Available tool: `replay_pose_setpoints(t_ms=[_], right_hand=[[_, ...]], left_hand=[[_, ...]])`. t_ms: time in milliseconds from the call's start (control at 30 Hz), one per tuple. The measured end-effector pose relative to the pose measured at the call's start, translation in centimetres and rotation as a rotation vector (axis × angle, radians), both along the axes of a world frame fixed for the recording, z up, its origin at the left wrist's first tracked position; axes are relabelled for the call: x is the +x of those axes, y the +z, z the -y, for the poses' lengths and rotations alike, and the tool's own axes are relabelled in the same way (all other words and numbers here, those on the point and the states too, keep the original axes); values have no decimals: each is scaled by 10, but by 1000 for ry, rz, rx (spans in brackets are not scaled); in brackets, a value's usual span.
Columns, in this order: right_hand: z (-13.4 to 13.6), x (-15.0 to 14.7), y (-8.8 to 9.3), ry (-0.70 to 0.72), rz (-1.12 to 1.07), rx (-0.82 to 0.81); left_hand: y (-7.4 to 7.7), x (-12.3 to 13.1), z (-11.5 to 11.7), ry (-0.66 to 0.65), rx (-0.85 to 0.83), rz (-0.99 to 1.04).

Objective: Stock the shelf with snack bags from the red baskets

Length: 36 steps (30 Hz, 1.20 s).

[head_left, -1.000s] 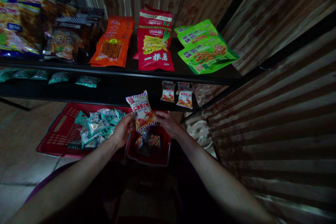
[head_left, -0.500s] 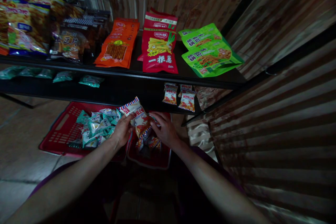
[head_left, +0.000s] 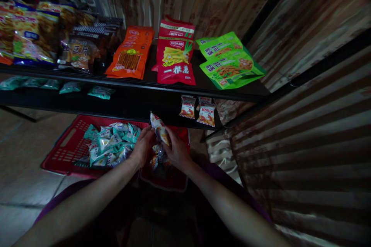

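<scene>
A small white and orange snack packet point(head_left: 159, 128) is held tilted, its edge turned toward me, above the right-hand red basket point(head_left: 165, 184). My left hand point(head_left: 143, 146) closes on its left side, the fingertips partly hidden. On the other side my right hand point(head_left: 177, 149) grips it between thumb and fingers. Beneath them, more small packets point(head_left: 155, 161) of a similar look lie in that basket. Several matching packets point(head_left: 206, 115) stand on the lower shelf at the right.
Teal and white packets point(head_left: 106, 142) fill a second red basket point(head_left: 62, 150) at the left. The black shelf point(head_left: 136, 81) above carries orange bags point(head_left: 130, 54), red bags point(head_left: 176, 60) and green bags point(head_left: 232, 61). A pleated curtain point(head_left: 304, 150) hangs at the right by the shelf's leg.
The packet has turned from face-up to edge-on. My right hand has moved in and now grips its right side; my left hand has shifted slightly right. The view has shifted slightly.
</scene>
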State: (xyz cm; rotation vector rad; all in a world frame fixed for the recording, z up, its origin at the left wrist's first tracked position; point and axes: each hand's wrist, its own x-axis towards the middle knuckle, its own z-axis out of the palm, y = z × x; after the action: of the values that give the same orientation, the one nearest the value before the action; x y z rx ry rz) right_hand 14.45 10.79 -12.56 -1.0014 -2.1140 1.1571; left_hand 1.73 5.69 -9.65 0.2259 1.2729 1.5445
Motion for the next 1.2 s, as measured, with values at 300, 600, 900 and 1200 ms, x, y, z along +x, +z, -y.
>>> replay_pose_setpoints(t_ms=[300, 600, 900, 1200], right_hand=[[-8, 1, -4, -368, -577, -1012], [2, 1, -2, -228, -506, -1210], [5, 4, -11, -173, -447, -1171], [11, 3, -20, -89, -387, -1187]], left_hand=[[-3, -20, 0, 243, -206, -133], [-4, -50, -8, 167, -73, 65], [-5, -60, -7, 178, -45, 49], [2, -56, -3, 246, -54, -71]])
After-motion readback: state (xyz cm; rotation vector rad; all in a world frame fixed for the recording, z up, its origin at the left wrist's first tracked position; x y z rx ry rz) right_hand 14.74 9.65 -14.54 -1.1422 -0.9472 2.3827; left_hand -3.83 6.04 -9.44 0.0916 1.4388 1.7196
